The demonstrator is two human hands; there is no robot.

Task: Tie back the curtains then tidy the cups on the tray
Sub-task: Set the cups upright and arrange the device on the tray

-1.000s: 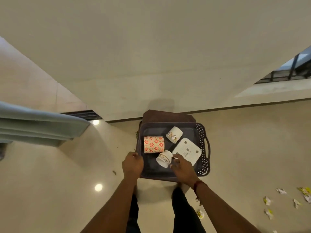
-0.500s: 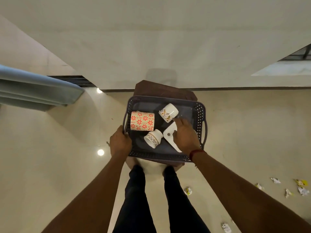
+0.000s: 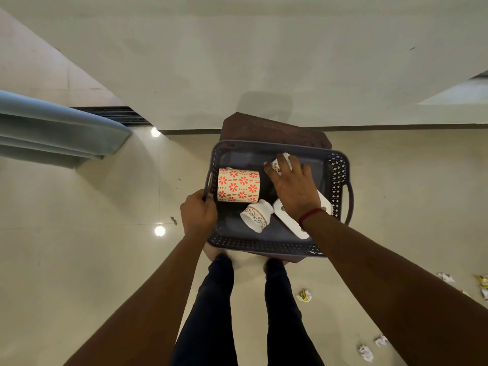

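Note:
A grey perforated tray rests on a brown stool. In it lie a large cup with red flowers on its side, a small white patterned cup tipped over, and a flat white plate. My left hand grips the tray's left handle. My right hand reaches over the tray, its fingers wrapped round a second small patterned cup near the far edge; that cup is mostly hidden by the fingers.
A blue-grey curtain hangs at the left. Crumpled paper scraps lie on the tiled floor at the lower right. A white wall stands behind the stool. My legs are just before the stool.
My right hand moved from the plate up to the far small cup and closed its fingers on it. My left hand stayed on the tray's left handle.

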